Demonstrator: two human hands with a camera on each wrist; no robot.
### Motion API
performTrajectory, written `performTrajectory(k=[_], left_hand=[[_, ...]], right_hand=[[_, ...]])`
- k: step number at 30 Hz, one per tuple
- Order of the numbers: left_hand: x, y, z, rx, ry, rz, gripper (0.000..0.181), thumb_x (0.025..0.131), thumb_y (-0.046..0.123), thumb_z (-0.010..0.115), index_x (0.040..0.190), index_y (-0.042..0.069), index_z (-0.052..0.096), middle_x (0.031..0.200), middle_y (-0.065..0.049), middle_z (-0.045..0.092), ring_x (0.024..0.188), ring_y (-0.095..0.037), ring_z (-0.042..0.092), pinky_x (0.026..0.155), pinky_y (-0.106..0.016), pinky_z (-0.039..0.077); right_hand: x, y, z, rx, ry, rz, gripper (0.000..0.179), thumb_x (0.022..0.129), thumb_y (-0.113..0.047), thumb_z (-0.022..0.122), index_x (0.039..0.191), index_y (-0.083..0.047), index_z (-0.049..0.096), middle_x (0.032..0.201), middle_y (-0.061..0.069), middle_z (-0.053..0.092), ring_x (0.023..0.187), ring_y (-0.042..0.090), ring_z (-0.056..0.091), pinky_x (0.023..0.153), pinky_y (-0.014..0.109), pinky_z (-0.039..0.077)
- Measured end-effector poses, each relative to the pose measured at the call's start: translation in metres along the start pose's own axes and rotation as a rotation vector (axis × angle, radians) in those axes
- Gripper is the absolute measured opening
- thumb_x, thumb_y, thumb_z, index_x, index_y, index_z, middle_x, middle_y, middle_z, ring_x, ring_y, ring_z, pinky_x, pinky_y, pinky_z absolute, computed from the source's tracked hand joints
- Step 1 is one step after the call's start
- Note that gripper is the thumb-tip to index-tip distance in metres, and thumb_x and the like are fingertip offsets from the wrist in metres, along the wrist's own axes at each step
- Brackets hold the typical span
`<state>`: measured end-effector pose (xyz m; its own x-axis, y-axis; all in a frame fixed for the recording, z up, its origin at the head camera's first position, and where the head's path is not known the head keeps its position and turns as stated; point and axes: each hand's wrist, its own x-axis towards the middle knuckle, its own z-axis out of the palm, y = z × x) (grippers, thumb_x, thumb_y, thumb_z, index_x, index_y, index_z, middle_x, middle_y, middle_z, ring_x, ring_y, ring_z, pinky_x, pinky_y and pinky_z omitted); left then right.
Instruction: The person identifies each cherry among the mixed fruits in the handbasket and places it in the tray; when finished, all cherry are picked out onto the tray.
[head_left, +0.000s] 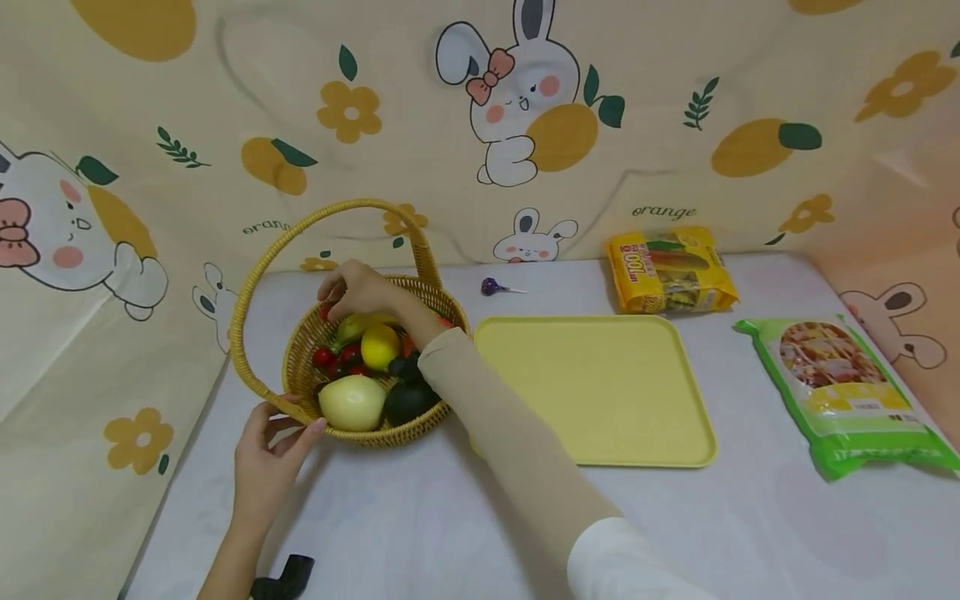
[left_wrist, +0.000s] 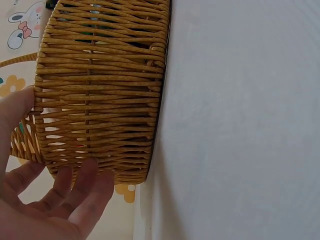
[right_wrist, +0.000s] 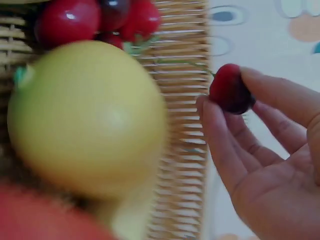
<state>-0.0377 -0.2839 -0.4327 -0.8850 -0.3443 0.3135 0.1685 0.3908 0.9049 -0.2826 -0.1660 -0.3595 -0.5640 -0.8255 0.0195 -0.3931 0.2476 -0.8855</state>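
Observation:
A wicker basket point(head_left: 408, 432) with a tall arched handle holds several fruits. My left hand point(head_left: 268, 467) grips its near left rim by the handle's foot; in the left wrist view the thumb lies at the rim and the fingers against the woven side. Over the basket's far side, my right hand point(head_left: 369, 293) pinches a dark red cherry point(right_wrist: 228, 89) with a thin green stem between thumb and fingertips. Below that hand lie a yellow round fruit point(head_left: 381, 347), a big pale yellow-green fruit point(head_left: 352, 403), a dark green fruit point(head_left: 408, 403) and small red fruits point(head_left: 325, 357).
Right of the basket lies a flat yellow tray point(head_left: 600, 392). Behind it are a purple-wrapped lollipop point(head_left: 490, 287) and a yellow snack packet point(head_left: 671, 271). A green and white food bag point(head_left: 847, 392) lies far right. A patterned curtain point(head_left: 420, 150) borders the white table at the back.

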Motion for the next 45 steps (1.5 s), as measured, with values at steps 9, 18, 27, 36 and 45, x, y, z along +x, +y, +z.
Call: performTrajectory(k=[9, 18, 27, 36, 45], left_hand=[[0.0, 0.001, 0.001, -0.001, 0.017, -0.023, 0.045, 0.083, -0.014, 0.072, 0.125, -0.009, 0.054, 0.113, -0.01, 0.056, 0.094, -0.01, 0.063, 0.075, -0.014, 0.058], [-0.002, 0.001, 0.003, -0.029, 0.013, -0.063, 0.045, 0.084, -0.015, 0.07, 0.125, -0.01, 0.053, 0.113, -0.011, 0.055, 0.093, -0.01, 0.064, 0.072, -0.014, 0.059], [-0.001, 0.003, 0.003, -0.048, 0.028, -0.048, 0.044, 0.083, -0.018, 0.069, 0.123, -0.012, 0.053, 0.111, -0.012, 0.055, 0.093, -0.011, 0.064, 0.073, -0.014, 0.058], [-0.001, 0.006, 0.005, -0.03, 0.033, -0.067, 0.043, 0.083, -0.017, 0.069, 0.123, -0.011, 0.053, 0.11, -0.01, 0.054, 0.092, -0.01, 0.063, 0.073, -0.014, 0.058], [-0.002, 0.003, 0.006, -0.048, 0.047, -0.049, 0.045, 0.081, -0.019, 0.07, 0.122, -0.013, 0.053, 0.108, -0.01, 0.055, 0.091, -0.01, 0.063, 0.073, -0.013, 0.058]], right_hand=[[-0.075, -0.013, -0.059, 0.099, -0.065, -0.265, 0.032, 0.092, -0.002, 0.07, 0.122, 0.007, 0.065, 0.119, 0.015, 0.067, 0.104, 0.019, 0.065, 0.094, 0.027, 0.055], [-0.172, 0.064, -0.12, 0.16, 0.156, -0.148, 0.034, 0.087, 0.008, 0.071, 0.121, 0.009, 0.064, 0.119, 0.023, 0.061, 0.105, 0.023, 0.063, 0.093, 0.03, 0.057], [-0.189, 0.118, -0.115, 0.144, 0.146, -0.004, 0.03, 0.085, 0.014, 0.07, 0.114, 0.014, 0.064, 0.114, 0.024, 0.063, 0.105, 0.03, 0.065, 0.093, 0.035, 0.058], [-0.188, 0.123, -0.103, -0.082, 0.076, -0.01, 0.029, 0.082, 0.006, 0.074, 0.11, 0.007, 0.071, 0.105, 0.015, 0.069, 0.094, 0.024, 0.065, 0.081, 0.028, 0.058], [-0.186, 0.126, -0.095, -0.193, 0.099, -0.049, 0.032, 0.079, 0.009, 0.076, 0.11, 0.005, 0.069, 0.1, 0.012, 0.064, 0.091, 0.023, 0.06, 0.077, 0.028, 0.054]])
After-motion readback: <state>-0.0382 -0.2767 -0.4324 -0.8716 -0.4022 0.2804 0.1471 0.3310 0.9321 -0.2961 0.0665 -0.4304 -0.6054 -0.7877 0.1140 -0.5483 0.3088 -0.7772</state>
